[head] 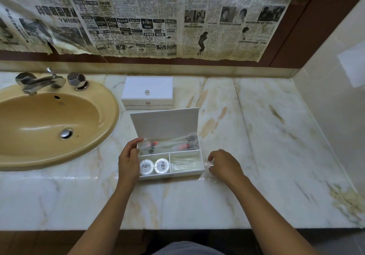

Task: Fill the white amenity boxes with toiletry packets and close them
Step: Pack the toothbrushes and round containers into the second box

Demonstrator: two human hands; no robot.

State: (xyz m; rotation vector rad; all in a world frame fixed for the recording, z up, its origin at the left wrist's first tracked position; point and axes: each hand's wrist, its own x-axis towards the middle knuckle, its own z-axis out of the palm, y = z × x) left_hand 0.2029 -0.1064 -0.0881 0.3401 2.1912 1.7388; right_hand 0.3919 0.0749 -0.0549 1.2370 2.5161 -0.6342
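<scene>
Open amenity box (171, 160) on marble counter (256, 136), right of sink (49, 128); lid (165, 123) raised. Rear compartment: clear packets (167, 145). Front left: two round soaps (154, 166). Left hand (128, 158) grips box's left wall. Right hand (224, 164), fingers curled, pinches clear packet (207, 165) just right of box. Closed box (147, 92) behind.

Beige sink (23, 156), faucet (40, 82), newspaper (138, 17)

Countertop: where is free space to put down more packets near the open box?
Bare marble runs from the open box right to the side wall, and along the front edge before both arms. Crowded: the gap between sink and box holds the left hand; the right hand covers a clear packet; behind stands the closed box.
</scene>
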